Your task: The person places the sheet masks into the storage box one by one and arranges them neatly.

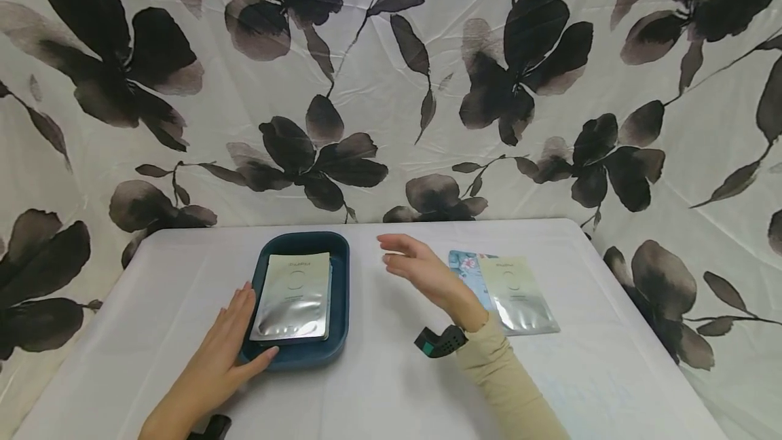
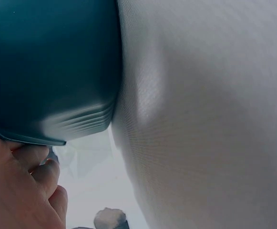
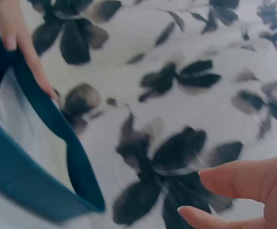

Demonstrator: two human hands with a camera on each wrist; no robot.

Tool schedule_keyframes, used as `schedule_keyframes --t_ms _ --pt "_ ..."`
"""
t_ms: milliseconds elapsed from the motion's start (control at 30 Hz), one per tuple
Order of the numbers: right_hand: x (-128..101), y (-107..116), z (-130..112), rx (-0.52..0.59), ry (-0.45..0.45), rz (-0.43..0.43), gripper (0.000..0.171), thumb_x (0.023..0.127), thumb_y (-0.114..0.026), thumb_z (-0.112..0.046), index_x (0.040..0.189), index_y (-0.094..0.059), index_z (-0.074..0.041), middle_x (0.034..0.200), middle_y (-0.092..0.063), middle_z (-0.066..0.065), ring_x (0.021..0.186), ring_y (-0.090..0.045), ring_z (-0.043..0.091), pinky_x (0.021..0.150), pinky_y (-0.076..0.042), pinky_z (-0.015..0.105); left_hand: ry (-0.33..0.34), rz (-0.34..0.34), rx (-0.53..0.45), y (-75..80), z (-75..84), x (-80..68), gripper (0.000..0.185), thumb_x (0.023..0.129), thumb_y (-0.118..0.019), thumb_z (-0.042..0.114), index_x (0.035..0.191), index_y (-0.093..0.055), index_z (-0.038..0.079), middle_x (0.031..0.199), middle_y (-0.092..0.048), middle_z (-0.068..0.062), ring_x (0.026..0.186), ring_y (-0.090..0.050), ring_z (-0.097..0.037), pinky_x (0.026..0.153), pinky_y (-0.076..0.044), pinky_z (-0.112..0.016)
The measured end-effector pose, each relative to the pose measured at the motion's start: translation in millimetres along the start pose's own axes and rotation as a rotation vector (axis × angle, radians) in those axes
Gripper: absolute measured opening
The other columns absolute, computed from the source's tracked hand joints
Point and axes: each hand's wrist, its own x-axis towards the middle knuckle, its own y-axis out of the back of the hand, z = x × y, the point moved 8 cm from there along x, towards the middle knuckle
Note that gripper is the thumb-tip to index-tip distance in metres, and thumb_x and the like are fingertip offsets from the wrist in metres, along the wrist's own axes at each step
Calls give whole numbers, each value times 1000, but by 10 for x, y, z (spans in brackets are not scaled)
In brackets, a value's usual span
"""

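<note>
The left hand (image 1: pixel 229 341) rests flat against the near left side of the dark teal tray (image 1: pixel 339 270), fingers straight, thumb on its near rim. A silver sachet (image 1: pixel 294 297) lies inside. The right hand (image 1: pixel 421 270) hovers relaxed and empty over bare table (image 1: pixel 379 392) between the tray and two sachets (image 1: pixel 516 294) toward the right edge. The left wrist view shows only the tray's underside, blurred.
</note>
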Motion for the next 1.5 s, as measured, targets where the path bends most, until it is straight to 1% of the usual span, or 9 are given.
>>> schedule_keyframes --t_ms 300,467,633,800,967,1067,1167,1300,1500 --pt "-369 828 -105 279 131 84 36 104 -45 -6 139 -47 5 142 -49 22 137 -41 42 113 -35 44 9 -2 2 -7 4 -25 102 90 -72 39 159 -5 6 166 -2 -10 152 1 -25 121 0 -46" --pt "-627 1304 -75 268 164 202 30 106 -45 -10 134 -52 -1 131 -59 9 130 -51 32 111 -39 40 8 -3 11 -14 -7 -19 103 90 -72 40 160 -5 7 166 -1 -9 152 1 -25 122 2 -43" --pt "-915 1801 86 94 96 436 47 105 -51 -20 142 -41 8 126 -61 2 124 -55 22 108 -42 31 4 0 13 -19 -1 -11 102 90 -72 40 159 -6 6 167 -2 -8 152 1 -25 122 1 -42" --pt "-1201 2178 253 -125 -26 643 53 103 -54 -29 143 -43 5 121 -59 -6 110 -59 6 103 -43 26 1 7 9 -10 6 -9 102 89 -73 40 159 -7 6 167 -2 -8 152 0 -26 122 1 -43" --pt "-1324 2404 416 -284 -168 777 54 102 -54 -32 144 -45 2 126 -57 6 113 -54 16 100 -41 34 1 10 13 -7 6 -13 103 89 -73 39 160 -6 6 167 -2 -8 152 0 -26 122 2 -41" --pt "-1311 2448 538 -411 -269 743 63 100 -56 -36 146 -40 4 138 -48 25 124 -47 34 102 -40 46 3 11 14 -12 1 -13 103 89 -73 39 160 -6 6 167 -2 -8 152 0 -26 122 1 -43" --pt "-1272 2426 680 -549 -382 636 82 95 -62 -44 149 -28 8 143 -37 37 129 -39 48 105 -36 58 8 10 14 -25 -9 -14 103 89 -73 40 160 -6 6 167 -2 -8 152 0 -26 122 1 -45" --pt "-1234 2383 833 -684 -488 557 105 84 -73 -53 150 -20 9 140 -33 40 124 -34 55 100 -35 65 14 6 17 -38 -21 -13 103 89 -73 40 160 -6 6 167 -2 -8 152 1 -25 122 1 -45" --pt "-1208 2298 920 -857 -580 561 111 70 -85 -53 145 -28 5 129 -30 40 115 -31 59 90 -30 77 14 7 18 -39 -30 -7 103 89 -73 41 160 -6 6 167 -2 -8 152 1 -25 122 1 -45"
